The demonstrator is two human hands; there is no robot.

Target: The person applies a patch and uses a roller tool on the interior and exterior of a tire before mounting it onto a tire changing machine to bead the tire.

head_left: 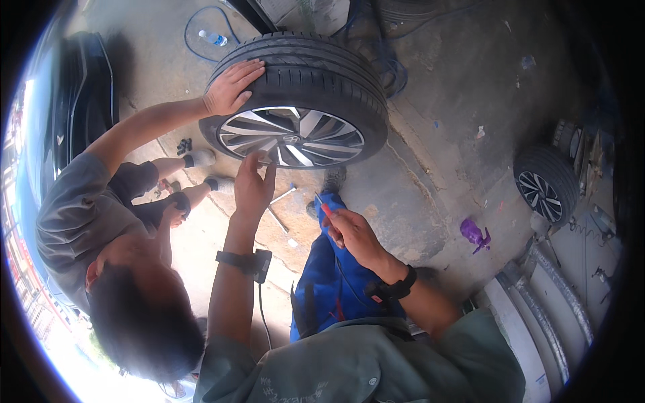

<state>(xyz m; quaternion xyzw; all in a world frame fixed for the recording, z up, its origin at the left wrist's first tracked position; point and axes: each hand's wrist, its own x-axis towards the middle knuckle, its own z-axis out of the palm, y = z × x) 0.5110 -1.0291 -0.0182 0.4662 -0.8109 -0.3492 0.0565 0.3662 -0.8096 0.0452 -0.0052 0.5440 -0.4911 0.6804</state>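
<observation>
A car wheel (292, 139) with a black tyre and a black-and-silver spoked rim stands tilted in front of me. At its lower edge, left of the middle, my left hand (251, 185) is closed, thumb and fingertips drawn together against the rim. What they pinch, if anything, is hidden. My right hand (359, 238) is lower and to the right, apart from the wheel. It grips a small red-handled tool (326, 210) whose thin tip points up and left. A co-worker's hand (235, 87) lies flat on the tyre's upper left side.
The co-worker (80, 201) is close on my left. A metal lug wrench (279, 209) lies on the concrete floor below the wheel. Another wheel (543, 188) and a purple bag-like thing (475, 235) are to the right. A bottle (213, 38) and a hose (188, 33) lie behind.
</observation>
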